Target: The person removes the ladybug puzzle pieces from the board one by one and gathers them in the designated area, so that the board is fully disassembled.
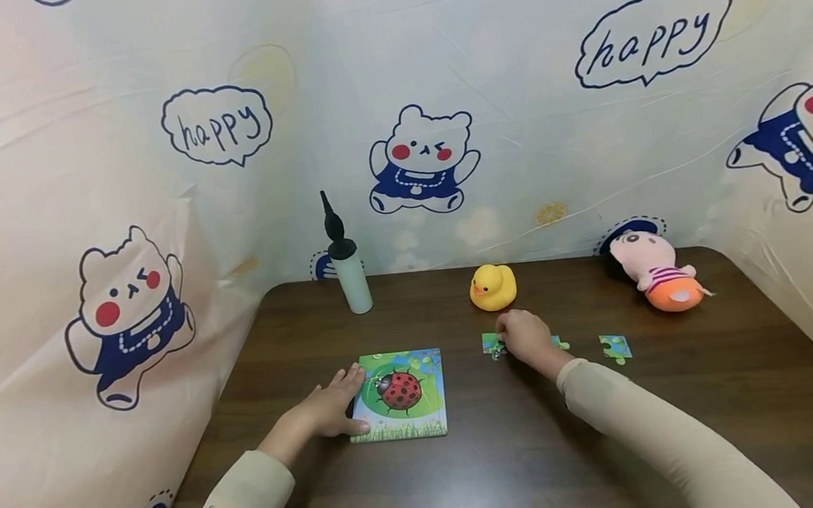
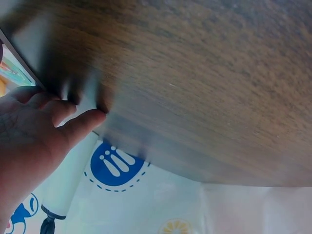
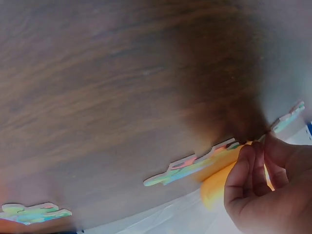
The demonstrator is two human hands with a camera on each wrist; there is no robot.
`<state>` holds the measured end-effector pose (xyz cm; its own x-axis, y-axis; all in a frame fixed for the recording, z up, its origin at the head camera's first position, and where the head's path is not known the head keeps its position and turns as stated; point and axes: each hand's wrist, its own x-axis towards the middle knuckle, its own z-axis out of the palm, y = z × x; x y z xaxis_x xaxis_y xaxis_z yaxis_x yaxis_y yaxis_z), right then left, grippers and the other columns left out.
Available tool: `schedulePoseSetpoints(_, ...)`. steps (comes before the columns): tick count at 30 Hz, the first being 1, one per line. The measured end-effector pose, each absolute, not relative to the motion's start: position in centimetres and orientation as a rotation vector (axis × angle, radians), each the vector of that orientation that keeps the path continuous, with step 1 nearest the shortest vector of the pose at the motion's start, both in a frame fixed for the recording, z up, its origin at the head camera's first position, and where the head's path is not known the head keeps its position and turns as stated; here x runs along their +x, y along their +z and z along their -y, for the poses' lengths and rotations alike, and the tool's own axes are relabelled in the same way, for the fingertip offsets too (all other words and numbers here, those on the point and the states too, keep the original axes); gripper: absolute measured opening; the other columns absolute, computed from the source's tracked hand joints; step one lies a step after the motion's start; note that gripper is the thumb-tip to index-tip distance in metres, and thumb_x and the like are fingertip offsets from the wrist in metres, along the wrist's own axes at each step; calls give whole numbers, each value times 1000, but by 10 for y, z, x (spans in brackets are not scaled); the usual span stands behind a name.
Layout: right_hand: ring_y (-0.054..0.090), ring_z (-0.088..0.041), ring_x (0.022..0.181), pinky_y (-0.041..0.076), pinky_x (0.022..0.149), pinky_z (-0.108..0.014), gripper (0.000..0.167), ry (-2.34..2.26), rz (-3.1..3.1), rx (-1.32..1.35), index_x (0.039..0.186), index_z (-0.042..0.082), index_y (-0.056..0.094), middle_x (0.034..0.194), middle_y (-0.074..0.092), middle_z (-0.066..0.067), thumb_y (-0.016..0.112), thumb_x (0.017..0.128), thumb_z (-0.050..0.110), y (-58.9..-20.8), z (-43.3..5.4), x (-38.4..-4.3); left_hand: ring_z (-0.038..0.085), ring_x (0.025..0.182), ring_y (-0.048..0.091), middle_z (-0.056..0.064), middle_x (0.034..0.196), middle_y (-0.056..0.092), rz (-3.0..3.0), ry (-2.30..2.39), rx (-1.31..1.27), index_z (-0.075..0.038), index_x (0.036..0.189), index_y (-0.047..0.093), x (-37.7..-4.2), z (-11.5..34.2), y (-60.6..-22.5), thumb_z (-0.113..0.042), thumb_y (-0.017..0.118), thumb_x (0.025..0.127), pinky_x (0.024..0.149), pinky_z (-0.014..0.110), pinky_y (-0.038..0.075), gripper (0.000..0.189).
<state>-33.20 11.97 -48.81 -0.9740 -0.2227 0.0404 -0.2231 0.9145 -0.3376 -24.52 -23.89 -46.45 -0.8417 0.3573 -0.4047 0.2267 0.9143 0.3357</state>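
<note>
A square puzzle board with a red ladybug picture (image 1: 419, 398) lies on the table. My left hand (image 1: 329, 406) rests along its left edge, fingers spread and thumb at the lower corner. In the left wrist view, the fingers of that hand (image 2: 41, 124) reach over the board's edge. My right hand (image 1: 528, 338) is down among loose puzzle pieces, thumb and fingers pinched together at one piece, mostly hidden under the fingertips. To its left shows a green and blue puzzle piece (image 1: 490, 343). In the right wrist view, pieces (image 3: 187, 168) lie beside the pinching hand (image 3: 268, 183).
Farther right lies another puzzle piece (image 1: 615, 347). A yellow rubber duck (image 1: 494, 288) sits just beyond my right hand. A pale hand pump with a black nozzle (image 1: 352, 279) stands at the back left, and a plush doll (image 1: 658, 271) lies at the back right. A printed curtain (image 1: 513, 140) surrounds the table.
</note>
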Motion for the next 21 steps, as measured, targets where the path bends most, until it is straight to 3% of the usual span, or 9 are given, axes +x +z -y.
schedulePoseSetpoints(10,62,-19,79,52,63,-38,8,517,3059,378,88,15,73,88,66,-1,66,87,11,-488,-122,-327,37,143,8,15,157,11,-2600,393,403,-3,150,19,-244,236,-470,-41,72,80,106,64,15,95)
schedulePoseSetpoints(15,65,-21,79,51,58,-36,18,597,3030,337,100,10,74,98,71,-5,60,89,10,-468,-127,-321,38,143,9,15,157,11,-2614,369,417,-3,149,21,-247,232,-469,-41,73,79,107,64,15,95)
schedulePoseSetpoints(21,63,-16,72,47,51,-31,20,679,2990,365,103,11,74,97,71,-3,59,89,13,-445,-114,-308,37,143,11,16,156,14,-2727,240,463,-5,148,29,-243,228,-463,-39,78,75,107,65,13,94)
